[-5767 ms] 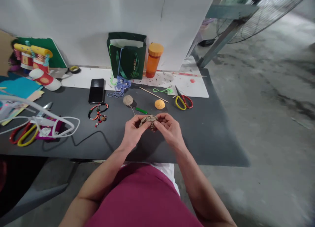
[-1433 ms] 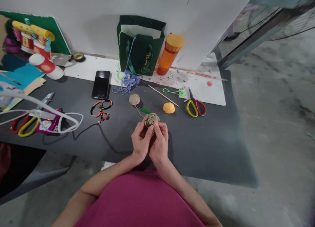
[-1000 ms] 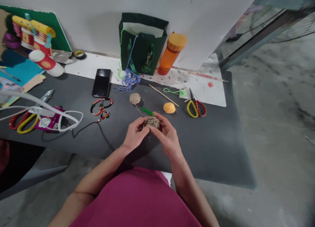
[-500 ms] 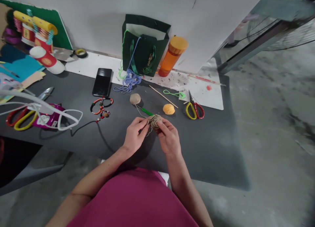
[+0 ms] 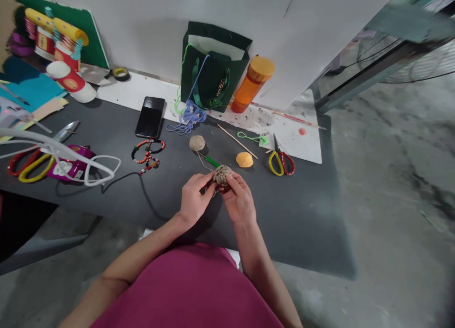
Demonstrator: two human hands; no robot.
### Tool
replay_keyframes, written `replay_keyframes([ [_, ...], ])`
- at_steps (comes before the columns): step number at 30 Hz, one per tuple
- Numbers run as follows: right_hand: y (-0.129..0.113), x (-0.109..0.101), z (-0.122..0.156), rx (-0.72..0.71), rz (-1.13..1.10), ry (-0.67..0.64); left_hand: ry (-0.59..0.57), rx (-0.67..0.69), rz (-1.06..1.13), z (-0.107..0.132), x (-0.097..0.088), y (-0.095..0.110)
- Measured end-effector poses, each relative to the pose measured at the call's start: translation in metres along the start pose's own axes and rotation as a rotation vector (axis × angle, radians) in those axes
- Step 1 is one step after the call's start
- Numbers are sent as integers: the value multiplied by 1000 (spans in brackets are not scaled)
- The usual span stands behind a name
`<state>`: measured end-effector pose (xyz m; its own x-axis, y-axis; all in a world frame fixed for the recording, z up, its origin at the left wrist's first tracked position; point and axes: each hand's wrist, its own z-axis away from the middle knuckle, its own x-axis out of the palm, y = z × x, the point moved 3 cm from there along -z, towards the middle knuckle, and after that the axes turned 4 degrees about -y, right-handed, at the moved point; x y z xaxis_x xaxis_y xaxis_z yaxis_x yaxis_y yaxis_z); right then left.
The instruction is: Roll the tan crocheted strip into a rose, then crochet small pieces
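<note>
A small ball wound in brown twine [image 5: 222, 175] is held above the dark table [image 5: 302, 214], just in front of me. My left hand [image 5: 194, 200] pinches it from the left and my right hand [image 5: 239, 200] grips it from the right, fingers curled round it. A thin strand of twine runs from it back to a small twine spool [image 5: 196, 142] on the table. A green-handled tool [image 5: 212, 161] lies right behind the ball.
An orange ball [image 5: 244, 159], a wooden stick [image 5: 237, 141] and yellow-red scissors [image 5: 280, 161] lie to the right. A phone [image 5: 150, 123], a bead bracelet [image 5: 147, 152], a green bag [image 5: 212, 69] and an orange bottle [image 5: 253, 84] stand behind. White cable [image 5: 88, 169] and craft items crowd the left.
Both hands have kept turning the twine ball between them; they drew closer together and the view shifted slightly. The table items stayed put.
</note>
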<state>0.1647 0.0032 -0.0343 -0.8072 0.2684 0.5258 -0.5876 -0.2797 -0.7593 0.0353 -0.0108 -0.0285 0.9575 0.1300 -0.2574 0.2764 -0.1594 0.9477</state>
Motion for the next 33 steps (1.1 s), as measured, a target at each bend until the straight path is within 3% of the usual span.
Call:
replay_keyframes([
  [7,6,13,12,-241,41,129,74,-362,518,8,16,-5],
  [11,14,16,16,-291,77,166,103,-460,700,10,20,-2],
  [18,11,12,16,-267,171,121,114,-456,679,1,15,-5],
  [25,-12,-3,4,-102,391,-5,-88,-397,501,-19,-1,-9],
  [33,0,-1,5,-87,147,80,-61,-291,403,-2,5,-1],
])
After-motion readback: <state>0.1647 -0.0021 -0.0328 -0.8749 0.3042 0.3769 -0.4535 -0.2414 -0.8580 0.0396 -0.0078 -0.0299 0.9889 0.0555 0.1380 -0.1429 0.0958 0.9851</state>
